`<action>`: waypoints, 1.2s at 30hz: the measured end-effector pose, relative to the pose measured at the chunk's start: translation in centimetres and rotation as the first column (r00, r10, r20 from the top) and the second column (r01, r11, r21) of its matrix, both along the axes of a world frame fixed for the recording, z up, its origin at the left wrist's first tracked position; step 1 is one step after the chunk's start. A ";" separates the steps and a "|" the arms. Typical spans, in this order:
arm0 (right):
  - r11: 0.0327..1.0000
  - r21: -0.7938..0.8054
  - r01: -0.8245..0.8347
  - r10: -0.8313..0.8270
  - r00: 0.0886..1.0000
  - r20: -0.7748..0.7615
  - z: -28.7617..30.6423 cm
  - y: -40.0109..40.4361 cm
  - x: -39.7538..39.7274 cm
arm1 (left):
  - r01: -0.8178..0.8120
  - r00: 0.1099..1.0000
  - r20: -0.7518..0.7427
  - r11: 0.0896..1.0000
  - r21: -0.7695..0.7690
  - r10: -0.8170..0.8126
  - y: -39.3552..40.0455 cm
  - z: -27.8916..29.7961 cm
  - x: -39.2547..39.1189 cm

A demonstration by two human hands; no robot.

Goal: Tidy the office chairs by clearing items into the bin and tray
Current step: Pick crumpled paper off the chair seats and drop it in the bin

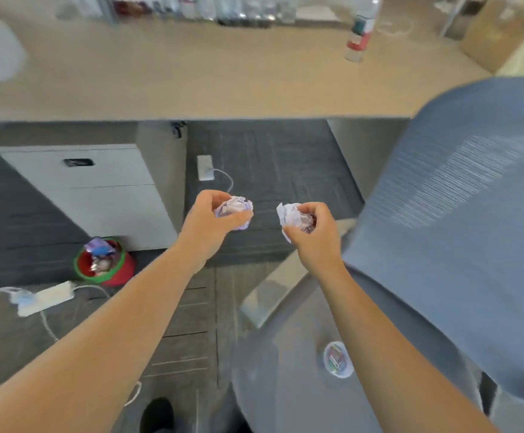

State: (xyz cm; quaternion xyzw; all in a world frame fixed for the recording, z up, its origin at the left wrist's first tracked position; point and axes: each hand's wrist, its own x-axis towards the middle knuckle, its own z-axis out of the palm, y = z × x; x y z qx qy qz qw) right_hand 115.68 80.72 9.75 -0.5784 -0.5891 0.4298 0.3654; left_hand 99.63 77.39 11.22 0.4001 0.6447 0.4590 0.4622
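Observation:
My left hand [212,223] grips a crumpled paper ball [237,209] above the dark carpet. Just to its right, my right hand [313,232] holds a second crumpled paper ball [290,215]. Both hands hover left of the grey-blue office chair [460,214], whose seat [285,376] carries a small round lidded container [338,359]. On the floor at the lower left stands a red bin with a green rim [123,270], filled with scraps of rubbish. The picture is blurred by motion.
A long beige desk [191,79] runs across the top with a bottle [360,32] on it. Under it stands a white drawer cabinet [104,189]. A white power strip [46,298] with cables lies on the carpet near the bin. My shoe [157,414] shows at the bottom.

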 end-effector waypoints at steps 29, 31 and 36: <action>0.780 -0.565 -0.270 0.349 0.937 0.034 -22.8 -9.3 -44.3 | -0.348 0.523 0.344 0.563 -0.750 0.780 -13.5 -25.2 -41.8; 0.780 -0.577 -0.243 0.329 0.943 0.049 -24.0 -9.0 -44.8 | -0.366 0.457 0.382 0.561 -0.742 0.803 -12.7 -26.1 -42.8; 0.771 -0.597 -0.220 0.316 0.947 0.060 -26.0 -7.9 -45.7 | -0.405 0.339 0.531 0.630 -0.663 0.776 -8.5 -26.4 -46.5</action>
